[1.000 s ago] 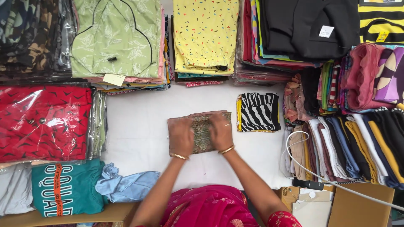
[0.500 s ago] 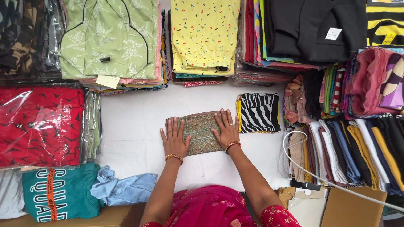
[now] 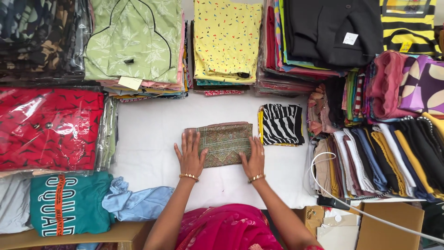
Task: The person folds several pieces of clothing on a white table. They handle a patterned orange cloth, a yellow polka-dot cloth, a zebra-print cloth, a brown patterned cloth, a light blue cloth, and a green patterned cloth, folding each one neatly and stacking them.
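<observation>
**Both hands flat on the folded cloth**

Our left hand [image 3: 190,155] lies open, fingers spread, on the left edge of the folded olive patterned cloth [image 3: 224,143], which rests mid-worktop [image 3: 148,139]. Our right hand [image 3: 254,159] presses its right edge, fingers extended, gripping nothing. Just right of the cloth sits a zebra-striped folded piece [image 3: 282,124].

Red plastic-wrapped package [image 3: 48,129], left

The folded paisley cloth [image 3: 225,142] is olive-brown with fine patterning; beside it, a folded fabric [image 3: 282,124] shows black-and-white zebra stripes with yellow edging.
</observation>
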